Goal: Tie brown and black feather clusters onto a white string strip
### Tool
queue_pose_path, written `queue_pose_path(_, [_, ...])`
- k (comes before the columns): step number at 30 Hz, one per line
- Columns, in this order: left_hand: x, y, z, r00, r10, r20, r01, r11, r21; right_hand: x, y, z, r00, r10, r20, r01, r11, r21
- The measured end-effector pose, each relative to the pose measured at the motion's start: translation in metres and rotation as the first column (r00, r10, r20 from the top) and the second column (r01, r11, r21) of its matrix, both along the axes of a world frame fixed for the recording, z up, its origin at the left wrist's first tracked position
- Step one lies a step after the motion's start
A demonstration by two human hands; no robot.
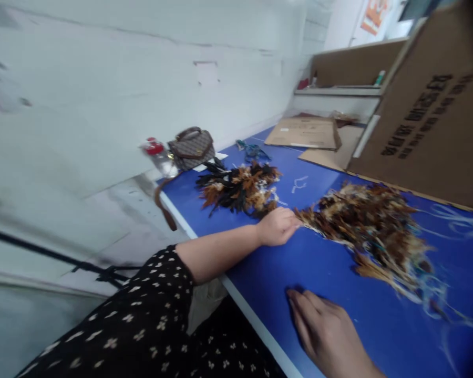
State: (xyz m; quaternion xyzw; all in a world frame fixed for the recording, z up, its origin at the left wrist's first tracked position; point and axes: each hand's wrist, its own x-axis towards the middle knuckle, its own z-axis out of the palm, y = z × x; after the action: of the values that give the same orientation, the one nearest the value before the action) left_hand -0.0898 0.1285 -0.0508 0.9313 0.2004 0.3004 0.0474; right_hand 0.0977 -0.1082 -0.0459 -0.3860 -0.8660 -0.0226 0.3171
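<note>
My left hand point(278, 226) is closed in a pinch on the near tip of a large heap of brown, tan and black feathers point(374, 231) spread over the blue table point(323, 262). The arm wears a black sleeve with small pale flowers. Palm down on the table, my right hand point(325, 328) lies flat near the front edge with its fingers stretched out, holding nothing. It is a short way in front of the heap. A smaller pile of brown and black feathers point(240, 189) lies beyond my left hand.
A brown patterned handbag point(191, 147) and a clear bottle with a red cap point(157, 155) stand at the table's far corner. Flat cardboard point(303, 132) lies further back, and a large printed carton point(433, 110) stands at the right. A white wall runs along the left.
</note>
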Motion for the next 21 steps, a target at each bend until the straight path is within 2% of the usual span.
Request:
queue_pose_path(3, [0.003, -0.002, 0.006, 0.997, 0.023, -0.073, -0.018, 0.998, 0.061, 0.004, 0.007, -0.009, 0.999, 0.043, -0.004, -0.043, 0.998, 0.056])
queue_pose_path(6, [0.011, -0.012, 0.013, 0.988, -0.006, -0.151, 0.024, 0.993, 0.118, 0.008, 0.016, -0.017, 0.997, 0.073, 0.017, -0.075, 0.993, 0.092])
queue_pose_path(10, [0.031, -0.042, 0.028, 0.958, -0.157, -0.241, 0.200, 0.966, 0.165, 0.008, 0.015, -0.018, 0.998, 0.059, 0.011, -0.059, 0.996, 0.062])
queue_pose_path(12, [0.044, -0.055, 0.038, 0.942, -0.195, -0.274, 0.247, 0.954, 0.169, 0.007, 0.013, -0.016, 0.999, 0.037, 0.027, -0.038, 0.998, 0.055])
queue_pose_path(17, [0.087, -0.071, 0.055, 0.938, -0.189, -0.290, 0.208, 0.978, 0.036, 0.004, 0.010, -0.009, 0.995, 0.023, 0.093, -0.028, 0.999, 0.046])
queue_pose_path(21, [0.122, -0.077, 0.054, 0.944, -0.108, -0.311, 0.073, 0.990, -0.122, 0.006, 0.006, -0.001, 0.991, 0.013, 0.132, -0.012, 1.000, -0.009])
